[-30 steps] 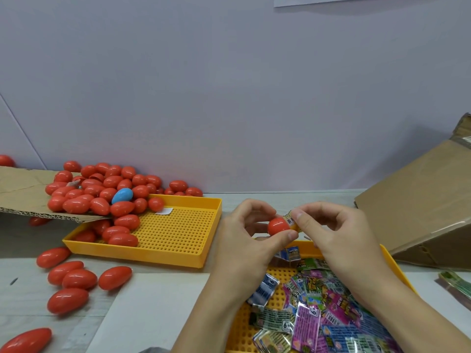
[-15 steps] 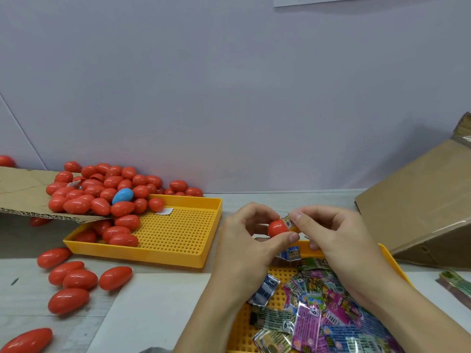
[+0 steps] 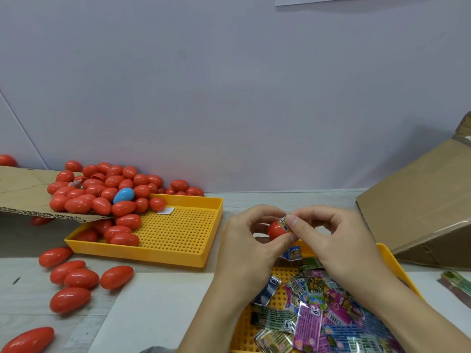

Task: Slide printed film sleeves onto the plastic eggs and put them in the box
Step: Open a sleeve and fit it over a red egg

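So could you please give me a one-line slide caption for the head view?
Both hands, left and right, work a printed film sleeve onto a red plastic egg above the sleeve tray.

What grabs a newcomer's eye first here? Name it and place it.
The heap of red eggs at left, spilling off cardboard into a yellow tray, with one blue egg among them. At centre, both hands work a sleeve onto an egg. Bright sleeves fill the near tray.
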A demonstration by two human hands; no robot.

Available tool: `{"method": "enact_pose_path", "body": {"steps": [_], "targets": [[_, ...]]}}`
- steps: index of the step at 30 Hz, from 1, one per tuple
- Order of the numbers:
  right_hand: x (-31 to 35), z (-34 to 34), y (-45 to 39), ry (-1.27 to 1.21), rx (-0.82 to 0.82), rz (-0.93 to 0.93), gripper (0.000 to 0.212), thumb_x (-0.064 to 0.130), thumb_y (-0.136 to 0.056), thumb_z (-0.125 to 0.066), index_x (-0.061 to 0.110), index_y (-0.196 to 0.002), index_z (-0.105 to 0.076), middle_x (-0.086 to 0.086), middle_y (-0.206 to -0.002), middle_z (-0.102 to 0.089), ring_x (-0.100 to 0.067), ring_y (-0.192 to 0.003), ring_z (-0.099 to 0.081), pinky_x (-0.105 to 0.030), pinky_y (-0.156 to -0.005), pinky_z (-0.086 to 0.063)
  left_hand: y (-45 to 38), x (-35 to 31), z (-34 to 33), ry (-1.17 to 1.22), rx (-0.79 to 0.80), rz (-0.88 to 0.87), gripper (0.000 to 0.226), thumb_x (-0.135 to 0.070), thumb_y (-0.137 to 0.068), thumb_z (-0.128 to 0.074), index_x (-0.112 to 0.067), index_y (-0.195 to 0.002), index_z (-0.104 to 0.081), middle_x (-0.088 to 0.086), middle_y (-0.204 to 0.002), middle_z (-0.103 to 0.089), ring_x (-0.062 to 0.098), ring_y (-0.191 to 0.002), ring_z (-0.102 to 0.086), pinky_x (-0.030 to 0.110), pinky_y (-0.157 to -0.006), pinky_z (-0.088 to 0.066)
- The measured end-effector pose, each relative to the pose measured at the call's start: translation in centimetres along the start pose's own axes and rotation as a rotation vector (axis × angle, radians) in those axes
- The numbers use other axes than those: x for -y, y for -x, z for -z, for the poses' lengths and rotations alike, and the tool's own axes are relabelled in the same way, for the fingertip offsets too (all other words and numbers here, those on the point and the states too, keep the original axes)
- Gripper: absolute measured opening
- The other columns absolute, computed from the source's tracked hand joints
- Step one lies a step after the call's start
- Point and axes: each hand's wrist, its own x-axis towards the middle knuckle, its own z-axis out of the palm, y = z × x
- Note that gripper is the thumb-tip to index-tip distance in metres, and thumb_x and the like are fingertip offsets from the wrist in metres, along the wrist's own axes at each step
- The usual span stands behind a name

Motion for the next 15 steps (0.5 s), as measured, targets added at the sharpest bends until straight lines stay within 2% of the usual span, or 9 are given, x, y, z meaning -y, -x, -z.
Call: {"method": "enact_pose_path", "body": {"steps": [3, 5, 7, 9, 11, 13, 15], "targets": [[-0.2, 0.1, 0.1, 0.029, -0.012, 0.018, 0.009, 0.023, -0.085, -0.071, 0.03, -0.083, -0.074, 0.008, -0.081, -0.067, -0.01, -0.086, -0.061, -0.019, -0.067, -0.048, 0.0, -0.1, -0.1, 0.014, -0.014, -0.014, 0.017, -0.026, -0.08, -0.081, -0.026, -0.095, -0.074, -0.01, -0.089, -0.072, 0.009, -0.09, -0.069, 0.025, -0.073, -0.059], [-0.4, 0.1, 0.2, 0.082, -0.025, 0.048, 0.021, 0.014, -0.086, -0.069, 0.034, -0.089, -0.071, 0.015, -0.085, -0.059, -0.009, -0.089, -0.055, -0.017, -0.066, -0.041, -0.1, 0.0, 0.0, 0.047, -0.054, -0.014, 0.017, -0.024, -0.079, -0.082, -0.03, -0.091, -0.072, -0.013, -0.086, -0.071, 0.006, -0.087, -0.068, 0.019, -0.069, -0.056], [-0.5, 0.0, 0.3, 0.207, -0.026, 0.096, 0.03, 0.01, -0.084, -0.066, 0.038, -0.095, -0.064, 0.019, -0.089, -0.052, -0.007, -0.091, -0.05, -0.016, -0.066, -0.037, -0.2, 0.0, 0.1, 0.079, -0.097, 0.0, 0.02, -0.02, -0.078, -0.084, -0.03, -0.089, -0.07, -0.015, -0.082, -0.071, 0.005, -0.083, -0.068, 0.018, -0.068, -0.055], [-0.6, -0.3, 0.4, 0.36, -0.007, 0.147, 0.031, 0.018, -0.082, -0.068, 0.04, -0.099, -0.055, 0.02, -0.092, -0.048, -0.002, -0.097, -0.047, -0.015, -0.069, -0.035, -0.4, 0.1, 0.1, 0.106, -0.117, 0.01, 0.021, -0.018, -0.077, -0.084, -0.029, -0.089, -0.07, -0.014, -0.082, -0.071, 0.006, -0.083, -0.069, 0.02, -0.068, -0.056], [-0.6, -0.6, 0.5, 0.485, 0.007, 0.177, 0.03, 0.035, -0.079, -0.067, 0.042, -0.101, -0.047, 0.023, -0.096, -0.044, 0.003, -0.102, -0.043, -0.016, -0.072, -0.037, -0.4, 0.2, 0.0, 0.135, -0.121, 0.012, 0.021, -0.016, -0.076, -0.084, -0.026, -0.089, -0.071, -0.009, -0.083, -0.073, 0.009, -0.084, -0.07, 0.019, -0.066, -0.055], [-0.6, -0.9, 0.5, 0.575, -0.005, 0.185, 0.035, 0.049, -0.073, -0.061, 0.043, -0.102, -0.043, 0.024, -0.098, -0.042, 0.001, -0.1, -0.041, -0.019, -0.071, -0.039, -0.4, 0.2, -0.2, 0.152, -0.114, 0.009, 0.019, -0.014, -0.076, -0.084, -0.022, -0.09, -0.073, -0.006, -0.084, -0.073, 0.01, -0.086, -0.071, 0.017, -0.063, -0.054], [-0.6, -1.1, 0.4, 0.637, -0.046, 0.21, 0.036, 0.056, -0.071, -0.058, 0.042, -0.101, -0.043, 0.02, -0.097, -0.043, -0.002, -0.095, -0.041, -0.021, -0.07, -0.042, -0.3, 0.3, -0.4, 0.155, -0.108, 0.007, 0.019, -0.015, -0.077, -0.084, -0.022, -0.09, -0.073, -0.007, -0.084, -0.073, 0.011, -0.087, -0.07, 0.017, -0.063, -0.053]]}}
